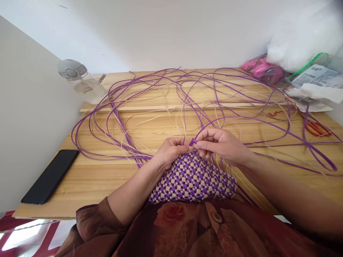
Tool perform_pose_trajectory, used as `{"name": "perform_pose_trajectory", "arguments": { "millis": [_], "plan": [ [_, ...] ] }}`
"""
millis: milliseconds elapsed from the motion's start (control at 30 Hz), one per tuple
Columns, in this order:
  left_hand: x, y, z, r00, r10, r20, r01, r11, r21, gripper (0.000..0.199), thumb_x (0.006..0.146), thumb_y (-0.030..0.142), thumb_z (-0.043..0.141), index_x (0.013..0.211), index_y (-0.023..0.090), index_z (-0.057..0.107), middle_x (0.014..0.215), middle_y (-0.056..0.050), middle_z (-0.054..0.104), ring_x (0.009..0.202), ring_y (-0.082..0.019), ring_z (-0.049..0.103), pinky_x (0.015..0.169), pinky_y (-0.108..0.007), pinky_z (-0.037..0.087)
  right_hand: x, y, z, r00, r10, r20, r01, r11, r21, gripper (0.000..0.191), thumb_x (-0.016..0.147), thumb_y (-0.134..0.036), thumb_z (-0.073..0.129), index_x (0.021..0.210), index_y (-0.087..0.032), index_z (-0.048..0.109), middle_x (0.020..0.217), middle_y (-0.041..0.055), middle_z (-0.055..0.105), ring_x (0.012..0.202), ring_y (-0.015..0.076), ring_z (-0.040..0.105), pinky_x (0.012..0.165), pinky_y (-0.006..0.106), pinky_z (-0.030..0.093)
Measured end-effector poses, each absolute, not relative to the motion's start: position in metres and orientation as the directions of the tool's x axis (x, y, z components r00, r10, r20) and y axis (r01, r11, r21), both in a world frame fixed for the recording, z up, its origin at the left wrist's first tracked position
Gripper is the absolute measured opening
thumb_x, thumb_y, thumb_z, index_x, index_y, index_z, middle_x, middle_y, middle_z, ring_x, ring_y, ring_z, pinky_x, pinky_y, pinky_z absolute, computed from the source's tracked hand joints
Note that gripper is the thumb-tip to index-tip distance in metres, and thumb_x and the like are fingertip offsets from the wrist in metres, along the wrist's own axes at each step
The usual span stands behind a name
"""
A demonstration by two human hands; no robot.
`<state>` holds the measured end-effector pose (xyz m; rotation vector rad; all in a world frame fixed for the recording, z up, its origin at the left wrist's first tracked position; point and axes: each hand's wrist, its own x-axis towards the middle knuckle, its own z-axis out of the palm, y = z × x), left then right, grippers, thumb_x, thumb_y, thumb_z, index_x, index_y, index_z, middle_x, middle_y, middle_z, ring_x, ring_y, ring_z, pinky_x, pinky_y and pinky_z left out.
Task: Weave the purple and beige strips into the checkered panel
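A woven piece (191, 178) in a purple and beige checked pattern rests against my body at the table's front edge. My left hand (171, 151) grips its upper left edge, with thumb and fingers closed on the weave near the top corner. At that corner my right hand (221, 146) pinches a purple strip (195, 142) between thumb and forefinger. Long loose purple strands (118, 114) and thin beige strands (160, 119) run out from the piece. They loop across the table beyond both hands.
The wooden table (96, 185) has a raised step along its back. At the left lie a black phone (50, 176) and a clear bottle (85, 84) with a grey lid. Orange-handled pliers or scissors (318, 128), plastic bags (316, 80) and a pink bundle (264, 69) sit at the right.
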<state>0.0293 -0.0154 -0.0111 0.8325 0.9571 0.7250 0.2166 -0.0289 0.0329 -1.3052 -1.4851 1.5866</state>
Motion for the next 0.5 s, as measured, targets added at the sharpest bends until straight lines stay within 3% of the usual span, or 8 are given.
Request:
{"name": "perform_pose_trajectory", "arguments": {
  "millis": [133,267,367,500],
  "plan": [
    [0.029,-0.015,-0.012,0.396,0.828,-0.396,-0.138,0.480,0.866,0.028,0.056,0.030,0.085,0.064,0.014,0.063,0.060,0.002,0.061,0.052,-0.007,0.047,0.055,-0.023,0.031,0.219,-0.020,0.025,-0.252,0.905,-0.343,0.203,-0.298,-0.933,0.033,0.072,-0.035,0.078,0.089,-0.015,0.058,0.063,0.0025,0.067,0.051,0.0108,0.061,0.048,0.020,0.051],
    [0.028,-0.015,-0.012,0.404,0.841,-0.359,-0.127,0.440,0.889,0.028,0.057,0.030,0.084,0.063,0.014,0.062,0.059,0.003,0.058,0.052,-0.006,0.044,0.055,-0.023,0.029,0.213,-0.015,0.029,-0.239,0.906,-0.349,0.314,-0.268,-0.911,0.030,0.076,-0.030,0.072,0.099,-0.016,0.059,0.061,0.0013,0.065,0.052,0.0141,0.063,0.048,0.023,0.051],
    [0.029,-0.015,-0.012,0.408,0.845,-0.344,-0.124,0.425,0.897,0.027,0.056,0.029,0.083,0.062,0.013,0.062,0.059,0.003,0.057,0.054,-0.006,0.044,0.056,-0.022,0.030,0.204,-0.015,0.032,-0.279,0.936,-0.213,0.518,-0.040,-0.854,0.020,0.082,-0.030,0.065,0.098,-0.017,0.065,0.065,0.0019,0.066,0.057,0.0144,0.063,0.055,0.025,0.049],
    [0.030,-0.014,-0.017,0.385,0.859,-0.339,-0.107,0.406,0.907,0.022,0.056,0.026,0.080,0.064,0.013,0.064,0.059,0.003,0.058,0.054,-0.007,0.045,0.057,-0.022,0.031,0.193,-0.022,0.038,-0.375,0.921,0.109,0.768,0.374,-0.519,0.012,0.085,-0.025,0.059,0.082,-0.018,0.068,0.078,0.0048,0.067,0.076,0.0178,0.061,0.071,0.031,0.044]
  ]
}}
